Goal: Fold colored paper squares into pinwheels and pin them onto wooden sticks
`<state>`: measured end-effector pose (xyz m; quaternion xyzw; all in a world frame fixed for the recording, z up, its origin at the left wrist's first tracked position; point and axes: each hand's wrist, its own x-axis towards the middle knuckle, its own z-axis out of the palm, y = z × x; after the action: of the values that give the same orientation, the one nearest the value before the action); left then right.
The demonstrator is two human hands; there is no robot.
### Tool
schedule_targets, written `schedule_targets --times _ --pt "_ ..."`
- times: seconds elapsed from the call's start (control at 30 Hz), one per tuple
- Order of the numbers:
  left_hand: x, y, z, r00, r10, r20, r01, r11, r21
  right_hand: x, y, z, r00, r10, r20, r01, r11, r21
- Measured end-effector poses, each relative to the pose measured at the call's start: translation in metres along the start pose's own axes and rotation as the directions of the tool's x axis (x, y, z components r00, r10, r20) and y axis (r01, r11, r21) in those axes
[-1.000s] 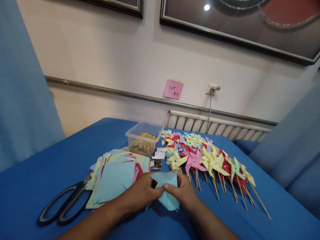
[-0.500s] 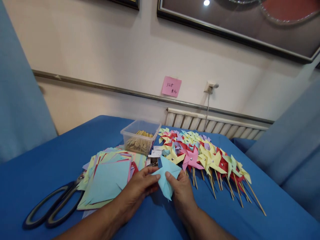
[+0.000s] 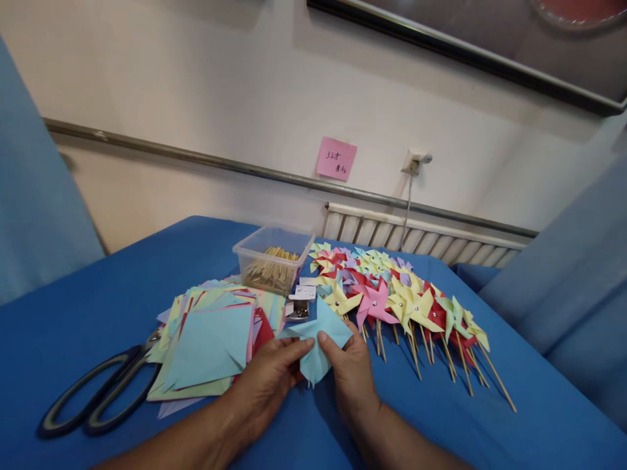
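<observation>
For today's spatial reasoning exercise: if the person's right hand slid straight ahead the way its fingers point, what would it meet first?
The right hand already holds the light blue paper. Beyond it, probably the small open box of pins; depth is unclear.

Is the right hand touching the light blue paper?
Touching. The head view shows the right hand pinching the light blue paper with its thumb on top.

On the wall ahead of me hangs a pink sticky note [image 3: 336, 158] with dark handwriting; I read the number 32 on its top line, followed by a character I cannot make out. The second line and the small white labels [image 3: 307, 288] are illegible.
</observation>
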<state>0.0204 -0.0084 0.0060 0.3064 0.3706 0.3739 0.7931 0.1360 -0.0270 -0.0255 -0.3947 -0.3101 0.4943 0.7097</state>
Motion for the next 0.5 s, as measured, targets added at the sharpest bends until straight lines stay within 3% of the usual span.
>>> schedule_targets --times 0.27,0.4,0.5 --pt "-0.002 0.007 0.001 0.998 0.031 -0.055 -0.029 0.999 0.039 0.004 0.002 -0.005 0.997 0.047 0.067 -0.047 0.999 -0.001" --pt "-0.002 0.022 -0.001 0.998 0.032 -0.046 -0.033 0.999 -0.027 0.002 0.002 -0.007 0.995 -0.102 0.010 0.102 0.988 -0.113" --pt "0.000 0.030 -0.003 0.998 0.020 -0.064 -0.026 0.996 -0.091 -0.003 0.000 -0.007 0.979 -0.194 0.069 0.204 0.959 -0.198"
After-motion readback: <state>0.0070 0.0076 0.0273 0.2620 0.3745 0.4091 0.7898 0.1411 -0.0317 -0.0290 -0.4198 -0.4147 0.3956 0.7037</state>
